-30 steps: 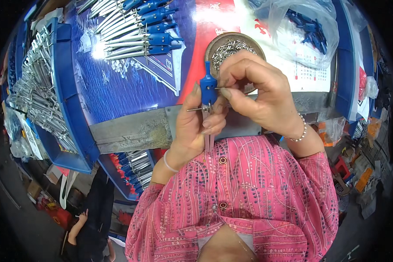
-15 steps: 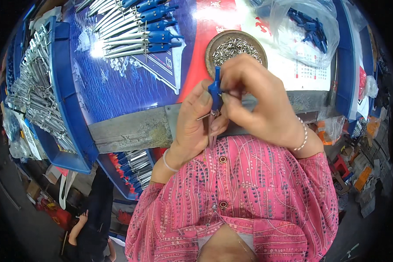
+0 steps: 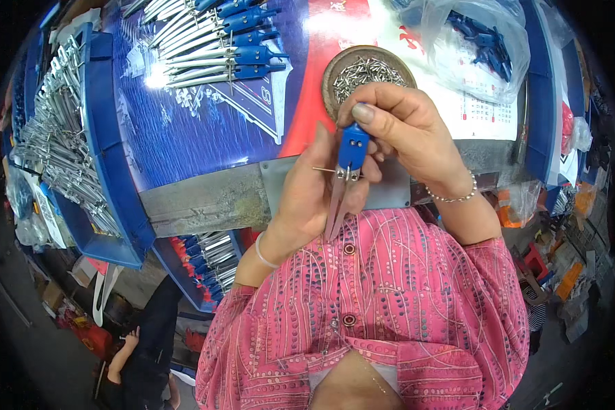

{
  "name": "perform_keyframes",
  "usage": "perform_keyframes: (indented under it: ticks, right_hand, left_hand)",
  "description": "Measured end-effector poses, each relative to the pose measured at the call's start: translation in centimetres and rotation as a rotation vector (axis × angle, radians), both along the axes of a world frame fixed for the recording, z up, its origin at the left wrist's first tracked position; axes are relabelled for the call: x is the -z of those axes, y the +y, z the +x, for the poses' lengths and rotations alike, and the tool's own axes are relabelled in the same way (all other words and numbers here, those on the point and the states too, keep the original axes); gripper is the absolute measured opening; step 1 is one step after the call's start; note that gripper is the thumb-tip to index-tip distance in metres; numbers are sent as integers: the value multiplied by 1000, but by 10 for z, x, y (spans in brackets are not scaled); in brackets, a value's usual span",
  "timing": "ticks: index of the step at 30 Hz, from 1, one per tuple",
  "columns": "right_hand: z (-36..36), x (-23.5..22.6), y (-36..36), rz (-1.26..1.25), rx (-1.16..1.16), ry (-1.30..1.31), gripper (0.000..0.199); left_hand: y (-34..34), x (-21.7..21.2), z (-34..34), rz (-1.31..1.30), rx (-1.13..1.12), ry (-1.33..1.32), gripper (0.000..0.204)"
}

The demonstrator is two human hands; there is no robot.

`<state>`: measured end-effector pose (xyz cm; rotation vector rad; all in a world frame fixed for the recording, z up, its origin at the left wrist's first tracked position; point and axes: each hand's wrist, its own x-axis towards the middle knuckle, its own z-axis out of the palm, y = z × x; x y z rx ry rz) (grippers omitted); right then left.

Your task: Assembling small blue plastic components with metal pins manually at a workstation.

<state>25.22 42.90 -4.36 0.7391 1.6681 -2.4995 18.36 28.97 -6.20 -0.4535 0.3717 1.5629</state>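
Note:
A tool with a blue plastic head and two long metal legs is held upright before my chest, legs pointing down toward me. Its exact kind is unclear. Two small metal rivets show on the blue face, and a thin metal pin sticks out sideways below the head. My left hand supports it from behind, its fingertips showing on the right side, its thumb pointing up. With thumb and fingers my right hand pinches the top of the head. Just beyond the hands stands a round bowl of small metal rivets.
Similar blue-headed tools lie in a row at the far left of the bench. A blue bin of metal parts borders the left. A plastic bag with blue pieces lies far right. Another person's arm shows at lower left.
The blue head has turned so its broad, riveted face shows, and its upper end is now covered by my right hand. My right fingers have moved from its side to its top.

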Motion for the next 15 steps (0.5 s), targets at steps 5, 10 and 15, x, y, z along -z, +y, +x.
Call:
perform_keyframes:
  ticks: [5,10,15]
  right_hand:
    - [-1,1,-6,-48,19,-7,19]
    - [1,4,-11,314,18,267,16]
    - [-7,-6,-3,400,-23,349,15]
  left_hand:
    - [-4,-8,-4,-163,57,368,39]
    - [-5,-11,0,-86,0,778,19]
    - [1,-17,4,-29,-161,821,17]
